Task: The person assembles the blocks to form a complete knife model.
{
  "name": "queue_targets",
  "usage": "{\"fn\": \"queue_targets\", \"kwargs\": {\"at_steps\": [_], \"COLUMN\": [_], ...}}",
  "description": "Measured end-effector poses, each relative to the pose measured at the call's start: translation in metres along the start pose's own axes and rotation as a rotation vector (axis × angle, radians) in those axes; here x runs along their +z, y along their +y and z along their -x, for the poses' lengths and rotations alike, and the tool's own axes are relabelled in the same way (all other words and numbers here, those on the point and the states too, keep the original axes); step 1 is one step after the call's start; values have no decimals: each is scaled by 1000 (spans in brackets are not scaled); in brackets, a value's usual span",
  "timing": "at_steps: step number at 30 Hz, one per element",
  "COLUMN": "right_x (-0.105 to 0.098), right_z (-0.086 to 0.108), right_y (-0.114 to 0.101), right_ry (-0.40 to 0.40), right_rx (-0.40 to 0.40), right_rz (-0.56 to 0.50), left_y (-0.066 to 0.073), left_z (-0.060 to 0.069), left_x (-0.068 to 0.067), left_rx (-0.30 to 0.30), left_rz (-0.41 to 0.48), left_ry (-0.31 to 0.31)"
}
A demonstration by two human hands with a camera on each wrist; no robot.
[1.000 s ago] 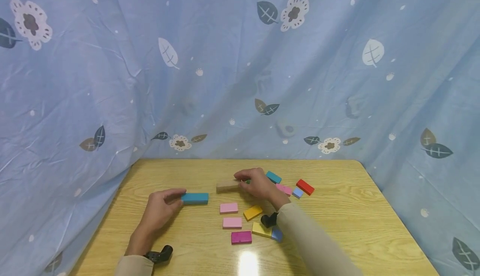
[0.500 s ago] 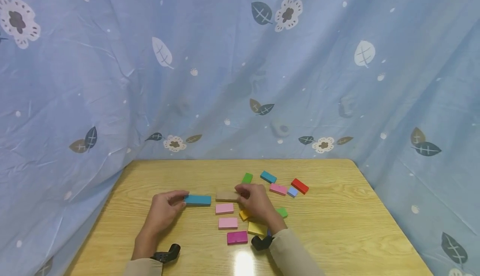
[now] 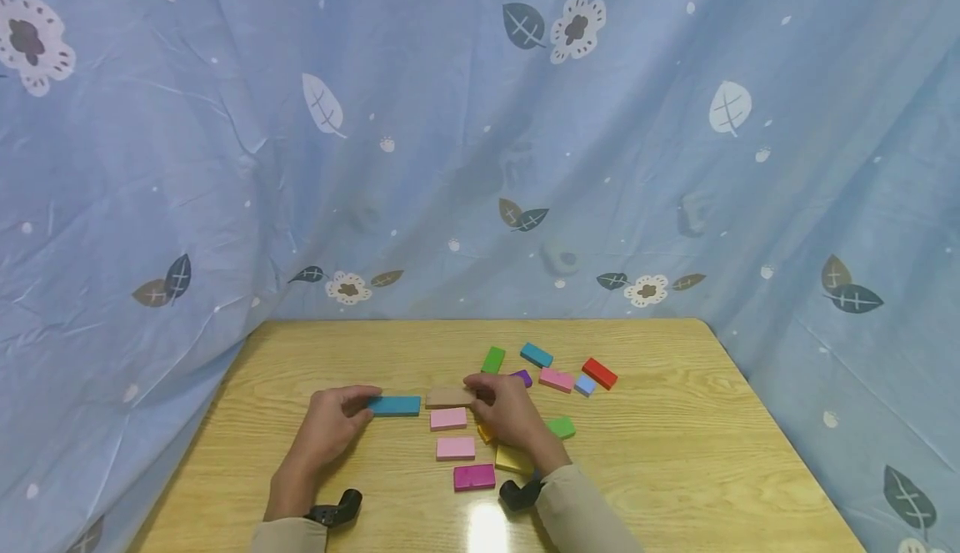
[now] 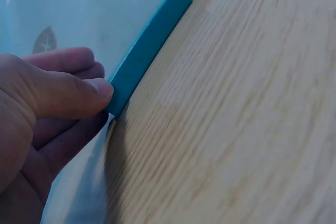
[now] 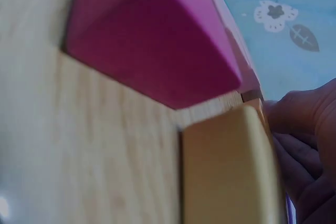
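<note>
My left hand point(image 3: 327, 429) pinches the left end of a long blue block point(image 3: 397, 406) between thumb and fingers. In the left wrist view the thumb presses on the near side of that blue block point(image 4: 149, 51). With its fingertips my right hand point(image 3: 512, 413) holds the right end of a brown wooden block point(image 3: 447, 398). The blue and brown blocks lie almost end to end, with a narrow gap in the head view. Right in front of the brown block sits a pink block point(image 3: 447, 419). The right wrist view shows mostly a magenta block point(image 5: 152, 45) and a yellow block point(image 5: 226, 171).
A second pink block point(image 3: 455, 449) lies nearer me. Green point(image 3: 492, 360), purple point(image 3: 522, 379), blue point(image 3: 537, 355), pink point(image 3: 557, 380), light blue point(image 3: 585, 385) and red point(image 3: 600, 374) blocks lie behind and right of my right hand. A floral curtain point(image 3: 450, 161) hangs behind the table.
My right hand has brought the brown block nearer me, in line with the blue one. The blue block has shifted slightly toward me. The head view has swung a little right.
</note>
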State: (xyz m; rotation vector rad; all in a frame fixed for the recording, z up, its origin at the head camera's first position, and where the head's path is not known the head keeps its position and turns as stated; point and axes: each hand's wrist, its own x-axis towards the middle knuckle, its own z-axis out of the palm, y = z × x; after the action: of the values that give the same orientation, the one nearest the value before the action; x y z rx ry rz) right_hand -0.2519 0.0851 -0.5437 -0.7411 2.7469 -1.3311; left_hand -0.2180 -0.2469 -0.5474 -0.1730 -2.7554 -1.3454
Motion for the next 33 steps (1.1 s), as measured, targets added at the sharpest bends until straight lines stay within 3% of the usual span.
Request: {"fn": "queue_targets", "kwargs": {"at_steps": [14, 33], "right_x": [13, 17], "right_z": [1, 2], "right_y": [-6, -5], "right_ry": [10, 4], "right_rx": [5, -4], "right_rz": [30, 71], "left_y": [-9, -9], "left_z": [1, 3], "left_x": [-3, -1], "left_rx": [-27, -40], "left_rz": [22, 38], "left_ry": [11, 8]}}
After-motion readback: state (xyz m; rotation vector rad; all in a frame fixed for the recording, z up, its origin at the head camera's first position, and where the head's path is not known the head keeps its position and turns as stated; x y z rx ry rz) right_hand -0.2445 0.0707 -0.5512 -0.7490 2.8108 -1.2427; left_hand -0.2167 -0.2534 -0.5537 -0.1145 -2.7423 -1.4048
